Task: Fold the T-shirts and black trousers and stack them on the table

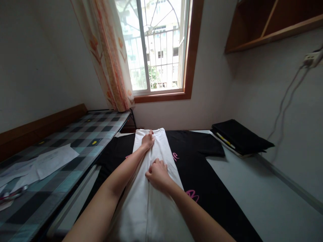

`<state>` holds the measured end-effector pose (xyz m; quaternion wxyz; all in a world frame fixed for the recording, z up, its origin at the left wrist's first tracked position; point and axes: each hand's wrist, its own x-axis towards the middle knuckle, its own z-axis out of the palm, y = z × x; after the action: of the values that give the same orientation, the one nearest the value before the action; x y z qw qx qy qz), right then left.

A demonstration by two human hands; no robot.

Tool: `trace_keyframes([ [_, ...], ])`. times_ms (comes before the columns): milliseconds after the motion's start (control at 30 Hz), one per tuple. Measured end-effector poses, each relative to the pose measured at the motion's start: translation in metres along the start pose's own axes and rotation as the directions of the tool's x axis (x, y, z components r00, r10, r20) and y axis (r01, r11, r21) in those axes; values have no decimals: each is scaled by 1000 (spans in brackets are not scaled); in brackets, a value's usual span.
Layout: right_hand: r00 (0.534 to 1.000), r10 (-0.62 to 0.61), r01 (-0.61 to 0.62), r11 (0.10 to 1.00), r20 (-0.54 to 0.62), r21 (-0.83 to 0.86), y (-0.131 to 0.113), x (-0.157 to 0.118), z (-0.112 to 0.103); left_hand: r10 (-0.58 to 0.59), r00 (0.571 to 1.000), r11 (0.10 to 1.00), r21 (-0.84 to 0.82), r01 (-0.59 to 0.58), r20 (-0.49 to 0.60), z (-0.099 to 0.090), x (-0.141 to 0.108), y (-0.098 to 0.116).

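White trousers or a similar white garment (pixel 161 208) lie lengthwise on top of a black T-shirt (pixel 212 188) with pink lettering, which is spread on a pale table. Near the garment's far end, my left hand (pixel 148 139) is closed, its fingers pinching the white cloth. Closer to me, my right hand (pixel 158 171) has its fingers curled together on the cloth beside the middle seam, gripping the fabric there. The near end of the garment runs out of view at the bottom.
A stack of black folded items (pixel 239 136) sits at the table's back right. To the left is a checkered surface (pixel 83 144) with papers (pixel 55 161). A window (pixel 161 47), a curtain (pixel 108 57) and a wall shelf (pixel 272 37) are beyond.
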<state>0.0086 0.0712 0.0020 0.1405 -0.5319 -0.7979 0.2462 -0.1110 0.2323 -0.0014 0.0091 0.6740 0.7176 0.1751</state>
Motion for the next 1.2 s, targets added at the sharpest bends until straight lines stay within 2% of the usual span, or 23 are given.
trace_keyframes([
  [133,999,-11,10,1000,-32,-5,0,0,2,-23,1000,999,-26,23,-17,6,-2,0],
  [267,999,-20,20,1000,-33,3,2,0,3,15,997,989,-143,-27,-81,3,2,-5],
  [367,1000,-19,20,1000,-17,15,4,1,1,60,993,976,-205,-79,-97,-5,4,-21],
  [467,1000,-26,27,1000,-16,14,4,1,2,93,990,975,-194,-112,-101,-15,0,-44],
  [533,999,-24,24,1000,-26,0,4,2,3,151,986,974,-158,-160,-66,-17,-6,-58],
  [633,999,-16,14,999,-39,-34,5,4,6,270,957,963,-57,-265,108,-14,-15,-72],
  [733,1000,-12,12,1000,-10,-29,8,6,4,310,921,946,17,-323,235,-9,-18,-79],
  [933,997,1,0,1000,71,-17,15,7,-6,335,918,936,39,-350,212,-10,-29,-82],
  [1100,1000,-8,8,1000,12,-9,14,7,-8,361,893,930,-31,-366,268,-23,-67,-86],
  [1200,999,-52,50,994,12,99,14,10,-6,386,879,922,-94,-375,279,-32,-91,-91],
])
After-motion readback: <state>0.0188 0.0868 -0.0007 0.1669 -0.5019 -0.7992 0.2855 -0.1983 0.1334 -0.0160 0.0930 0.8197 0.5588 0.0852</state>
